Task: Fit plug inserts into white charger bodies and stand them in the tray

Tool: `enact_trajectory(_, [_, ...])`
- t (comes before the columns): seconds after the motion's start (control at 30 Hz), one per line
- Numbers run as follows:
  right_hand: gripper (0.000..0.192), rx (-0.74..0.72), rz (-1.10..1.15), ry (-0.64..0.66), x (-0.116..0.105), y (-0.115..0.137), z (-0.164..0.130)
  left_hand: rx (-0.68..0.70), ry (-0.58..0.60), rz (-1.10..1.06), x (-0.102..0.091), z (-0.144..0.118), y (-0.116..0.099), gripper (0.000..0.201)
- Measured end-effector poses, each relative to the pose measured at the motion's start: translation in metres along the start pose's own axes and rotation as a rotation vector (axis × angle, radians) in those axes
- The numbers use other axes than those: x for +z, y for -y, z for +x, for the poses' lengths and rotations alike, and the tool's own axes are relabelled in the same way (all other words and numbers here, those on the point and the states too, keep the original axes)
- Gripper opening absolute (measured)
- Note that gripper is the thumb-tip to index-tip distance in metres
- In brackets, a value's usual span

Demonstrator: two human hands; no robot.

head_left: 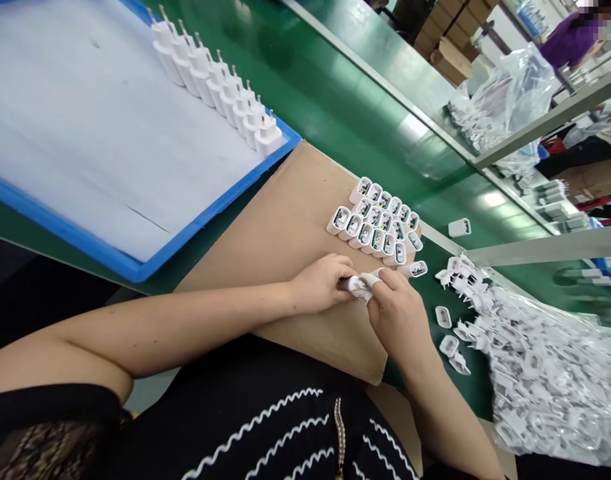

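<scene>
Though small, white piece (358,287) between both hands (319,285) (399,312)

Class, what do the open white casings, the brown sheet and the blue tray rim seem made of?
Open white casings: probably moulded plastic, smooth finish, rounded edges.
Brown sheet: likely cardboard, matt, plain tan.
Blue tray rim: perhaps plastic, evenly coloured, low sheen; painted material possible.

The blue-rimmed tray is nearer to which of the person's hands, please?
Left. The left hand is over the brown cardboard, to the right of the tray; the right hand is farther right, past the left one.
</scene>
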State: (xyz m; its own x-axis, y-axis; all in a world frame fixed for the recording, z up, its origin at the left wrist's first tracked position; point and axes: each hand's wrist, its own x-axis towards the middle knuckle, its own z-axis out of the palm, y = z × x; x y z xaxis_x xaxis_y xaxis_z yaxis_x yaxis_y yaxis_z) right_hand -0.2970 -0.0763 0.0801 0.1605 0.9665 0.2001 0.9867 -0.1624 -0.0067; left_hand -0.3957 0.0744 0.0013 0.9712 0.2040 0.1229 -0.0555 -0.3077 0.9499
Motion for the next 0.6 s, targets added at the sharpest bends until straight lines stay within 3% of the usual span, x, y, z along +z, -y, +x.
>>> enact_trajectory(0.2, [0.024, 0.016, 0.091, 0.003, 0.008, -0.01, -0.002, -0.022, 0.028, 0.001, -0.001, 0.001, 0.0, 0.015])
enact_trajectory(0.3, [0.022, 0.122, 0.143, -0.01, 0.014, -0.007, -0.006, -0.003, 0.018, 0.063, 0.0, 0.002, 0.002, 0.016])
enact_trajectory(0.37, [0.017, 0.201, 0.267, -0.03, 0.017, -0.003, -0.011, -0.009, 0.006, 0.1, 0.001, 0.002, 0.0, 0.015])
enact_trajectory(0.43, [0.029, 0.266, 0.467, -0.067, 0.017, -0.006, -0.018, -0.024, 0.013, 0.114, -0.002, -0.004, -0.011, 0.011])
enact_trajectory(0.53, [0.037, 0.496, 0.594, -0.276, 0.012, -0.035, -0.038, -0.023, -0.034, 0.084, -0.022, -0.027, -0.039, 0.013])
enact_trajectory(0.6, [0.038, 0.722, 0.408, -0.386, 0.008, -0.071, -0.057, -0.023, -0.201, 0.066, -0.051, -0.045, -0.06, 0.024])
